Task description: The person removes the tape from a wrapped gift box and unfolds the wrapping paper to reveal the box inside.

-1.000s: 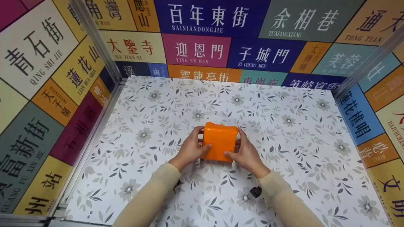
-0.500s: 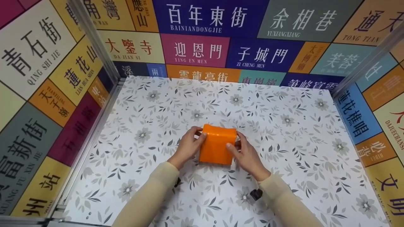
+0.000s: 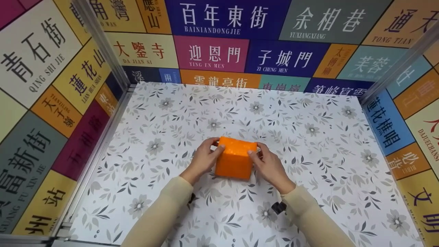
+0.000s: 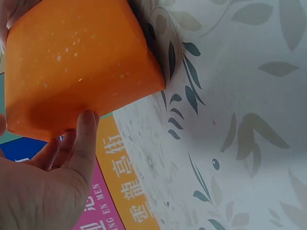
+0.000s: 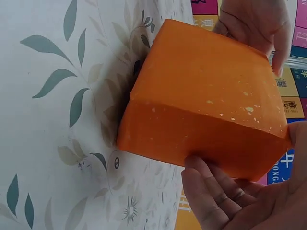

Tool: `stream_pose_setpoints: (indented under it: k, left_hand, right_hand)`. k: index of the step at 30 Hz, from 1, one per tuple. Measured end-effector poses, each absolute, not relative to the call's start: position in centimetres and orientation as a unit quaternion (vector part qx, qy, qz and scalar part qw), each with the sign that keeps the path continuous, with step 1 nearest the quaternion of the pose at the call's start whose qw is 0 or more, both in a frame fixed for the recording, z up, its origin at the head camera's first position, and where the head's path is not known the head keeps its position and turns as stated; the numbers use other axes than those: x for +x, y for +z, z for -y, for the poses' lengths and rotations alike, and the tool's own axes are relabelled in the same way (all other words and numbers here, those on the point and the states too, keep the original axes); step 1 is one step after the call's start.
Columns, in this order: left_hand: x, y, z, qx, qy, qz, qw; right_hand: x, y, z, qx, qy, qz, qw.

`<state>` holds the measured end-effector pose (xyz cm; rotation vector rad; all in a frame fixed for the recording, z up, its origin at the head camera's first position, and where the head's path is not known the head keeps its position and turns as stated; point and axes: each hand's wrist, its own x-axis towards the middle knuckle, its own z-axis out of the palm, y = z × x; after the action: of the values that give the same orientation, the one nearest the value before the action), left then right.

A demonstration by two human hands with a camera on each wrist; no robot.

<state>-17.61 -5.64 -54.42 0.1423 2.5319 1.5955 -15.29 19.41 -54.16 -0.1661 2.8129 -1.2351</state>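
Near the middle of a white, leaf-and-flower-patterned table (image 3: 295,116), an orange box (image 3: 234,166) is held between two bare hands. It is a plain, squarish block, bright orange from above and deeper, slightly duller in the wrist views. Its top face catches the light and looks paler than the face below, which slopes toward the person in shade. A soft crease divides these two faces. Small pale flecks are scattered over the upper surface, showing clearly in both wrist views, while the darker side is smoother and plainer. The outline is a little irregular: the edges are slightly rounded, and one long edge close to the table bends along its length. From the head view the box sits a little askew, its left end farther back than its right. Whether its underside touches the table I cannot tell.

The left hand (image 3: 203,158) grips one side, its thumb on the near surface and other fingers behind. The right hand (image 3: 273,168) grips the opposite side in the same manner. Cream sleeves (image 3: 159,211) cover both forearms, and coloured panels (image 3: 212,56) with lettering stand around the table.
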Motion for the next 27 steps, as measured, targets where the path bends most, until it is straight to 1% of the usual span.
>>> stream_pose_setpoints:
  k: [4, 10, 14, 22, 25, 27]
  left_hand:
    - [-17.8, -54.3, 5.8, 0.038, 0.549, -0.83, 0.092]
    - [-17.6, -54.1, 5.8, 0.036, 0.556, -0.823, 0.112]
    - [-17.5, -54.0, 6.0, 0.036, 0.561, -0.82, 0.11]
    - [-17.6, -54.0, 6.1, 0.058, 0.582, -0.803, 0.114]
    - [-17.6, -54.2, 6.0, 0.059, 0.587, -0.799, 0.114]
    - [-17.6, -54.5, 6.0, 0.066, 0.586, -0.801, 0.103]
  right_hand:
    - [-15.3, -53.9, -19.3, -0.073, -0.406, -0.911, 0.027]
    - [-15.3, -54.0, -19.4, -0.097, -0.41, -0.906, 0.034]
    - [-15.2, -54.2, -19.4, -0.102, -0.421, -0.901, 0.034]
    - [-15.2, -54.7, -19.2, -0.123, -0.453, -0.883, 0.007]
    - [-15.1, -54.9, -19.2, -0.122, -0.464, -0.877, 0.01]
    - [-15.1, -55.1, -19.3, -0.116, -0.471, -0.874, 0.016]
